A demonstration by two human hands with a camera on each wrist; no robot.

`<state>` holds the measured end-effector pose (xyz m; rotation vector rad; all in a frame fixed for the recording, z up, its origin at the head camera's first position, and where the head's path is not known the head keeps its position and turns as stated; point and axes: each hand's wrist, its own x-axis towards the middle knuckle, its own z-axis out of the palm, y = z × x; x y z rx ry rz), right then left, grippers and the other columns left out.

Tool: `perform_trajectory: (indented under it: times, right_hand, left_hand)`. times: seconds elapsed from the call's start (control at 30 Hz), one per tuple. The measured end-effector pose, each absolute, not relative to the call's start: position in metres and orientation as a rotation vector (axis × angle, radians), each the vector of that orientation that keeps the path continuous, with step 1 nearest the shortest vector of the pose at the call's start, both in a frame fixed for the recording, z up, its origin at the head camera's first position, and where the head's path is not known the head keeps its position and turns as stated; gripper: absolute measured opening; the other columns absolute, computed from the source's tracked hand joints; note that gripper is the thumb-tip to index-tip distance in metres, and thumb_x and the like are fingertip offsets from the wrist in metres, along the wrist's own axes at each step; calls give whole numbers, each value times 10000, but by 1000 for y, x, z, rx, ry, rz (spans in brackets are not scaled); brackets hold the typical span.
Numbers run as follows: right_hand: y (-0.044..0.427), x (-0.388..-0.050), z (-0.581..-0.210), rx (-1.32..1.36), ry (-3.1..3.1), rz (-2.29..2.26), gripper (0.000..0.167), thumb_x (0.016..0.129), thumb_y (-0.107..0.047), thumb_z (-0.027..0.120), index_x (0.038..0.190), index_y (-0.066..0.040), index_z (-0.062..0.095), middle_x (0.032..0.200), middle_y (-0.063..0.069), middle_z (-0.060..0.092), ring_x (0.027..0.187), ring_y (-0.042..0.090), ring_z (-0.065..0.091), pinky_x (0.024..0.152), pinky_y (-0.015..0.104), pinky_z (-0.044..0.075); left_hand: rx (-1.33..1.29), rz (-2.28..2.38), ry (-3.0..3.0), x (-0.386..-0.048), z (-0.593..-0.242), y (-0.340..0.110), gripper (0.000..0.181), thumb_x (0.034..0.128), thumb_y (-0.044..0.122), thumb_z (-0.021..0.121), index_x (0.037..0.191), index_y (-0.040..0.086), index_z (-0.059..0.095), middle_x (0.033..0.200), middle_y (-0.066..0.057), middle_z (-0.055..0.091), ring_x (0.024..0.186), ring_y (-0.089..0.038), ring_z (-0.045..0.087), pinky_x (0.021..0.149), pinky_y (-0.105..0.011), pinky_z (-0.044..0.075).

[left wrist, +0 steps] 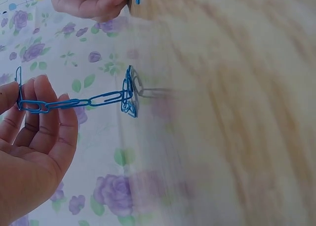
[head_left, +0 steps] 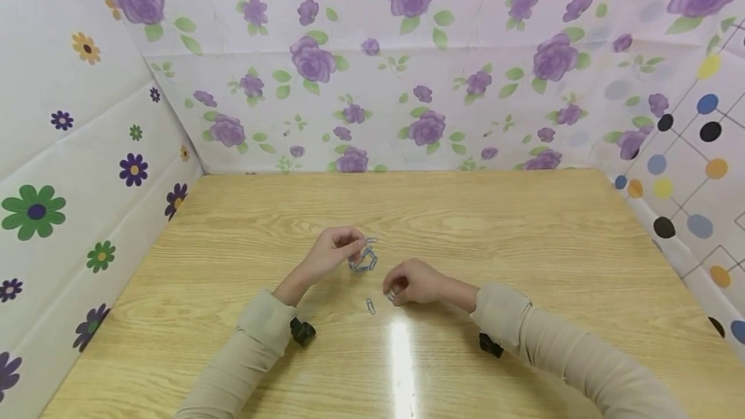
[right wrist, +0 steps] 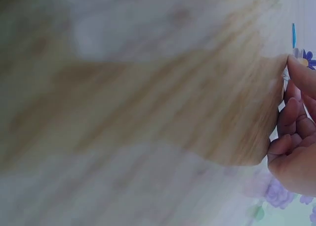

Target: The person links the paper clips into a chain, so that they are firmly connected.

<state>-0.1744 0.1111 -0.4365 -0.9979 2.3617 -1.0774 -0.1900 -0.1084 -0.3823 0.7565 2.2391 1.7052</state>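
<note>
A chain of blue paper clips (head_left: 363,268) hangs from my left hand (head_left: 336,249), which pinches the end clip between thumb and fingertips. In the left wrist view the chain (left wrist: 69,104) runs sideways from the left hand (left wrist: 37,142), its far end bunched on the tabletop. My right hand (head_left: 416,282) is low over the table, thumb and index finger closed around a small clip (head_left: 391,297), mostly hidden by the fingers. Between the hands and nearer the person lies a loose blue paper clip (head_left: 370,306), also seen in the right wrist view as a thin blue clip (right wrist: 294,35).
The wood-grain table (head_left: 495,225) has a bright light reflection near its front. Behind it hangs a cloth with purple roses (head_left: 314,60); patterned cloths also stand at the left and right sides. Dark wrist cameras (head_left: 302,331) sit under both sleeves.
</note>
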Motion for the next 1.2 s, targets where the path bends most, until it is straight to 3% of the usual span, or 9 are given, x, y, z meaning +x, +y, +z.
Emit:
perform_trajectory:
  times: [0.17, 0.43, 0.63, 0.73, 0.8, 1.03, 1.13, 1.2]
  right_hand:
    - [115, -174, -437, -902, 2327, -1186, 120, 724, 27, 712, 798, -33, 640, 678, -21, 596, 610, 67, 527, 577, 206, 448]
    - [127, -177, -430, -778, 2370, -1254, 63, 763, -63, 718, 755, -54, 656, 695, -25, 631, 621, 92, 577, 556, 229, 476]
    - [137, -178, -422, -716, 2387, -1417, 58, 767, -56, 714, 736, -57, 666, 717, 47, 655, 651, 186, 605, 566, 256, 475]
    - [140, -178, -420, -690, 2400, -1469, 47, 776, -65, 709, 747, -62, 673, 742, 61, 656, 673, 246, 607, 567, 258, 465]
    - [141, -178, -418, -672, 2414, -1494, 49, 780, -62, 704, 748, -66, 668, 749, 47, 650, 679, 276, 600, 563, 258, 457]
    - [143, -177, -411, -591, 2420, -1616, 46, 790, -30, 687, 759, -18, 656, 765, 73, 643, 729, 377, 595, 627, 444, 501]
    - [142, -178, -413, -560, 2429, -1657, 48, 791, -43, 691, 763, -36, 653, 765, 55, 640, 739, 370, 601, 650, 458, 504]
    - [141, -177, -411, -560, 2436, -1681, 46, 794, -26, 683, 766, -22, 647, 770, 68, 637, 747, 379, 602, 661, 465, 505]
  left_hand:
    - [777, 1701, 2242, -186, -381, -106, 132, 919, 6, 499, 894, -79, 596, 734, -288, 545, 663, -353, 531, 632, -422, 484]
    - [764, 1645, 2263, -181, -378, -101, 138, 915, 12, 510, 893, -86, 605, 769, -302, 559, 712, -438, 534, 680, -506, 476]
    - [747, 1653, 2239, -180, -377, -97, 153, 911, 9, 513, 902, -111, 607, 783, -335, 559, 735, -501, 523, 697, -571, 448]
    - [742, 1644, 2239, -181, -377, -95, 158, 911, 16, 517, 903, -112, 609, 793, -336, 560, 747, -493, 527, 701, -567, 449]
    - [752, 1632, 2240, -181, -377, -94, 160, 913, 25, 518, 901, -103, 614, 785, -318, 565, 740, -487, 521, 667, -493, 477]
    - [830, 1649, 2165, -184, -382, -91, 164, 915, 5, 504, 881, -120, 605, 757, -335, 549, 712, -488, 518, 671, -467, 473]
    - [833, 1631, 2161, -181, -377, -89, 161, 911, -1, 504, 867, -117, 606, 754, -338, 542, 721, -519, 503, 643, -391, 462]
    - [830, 1613, 2170, -181, -376, -87, 158, 907, 0, 510, 863, -117, 606, 754, -322, 549, 726, -508, 519, 656, -406, 475]
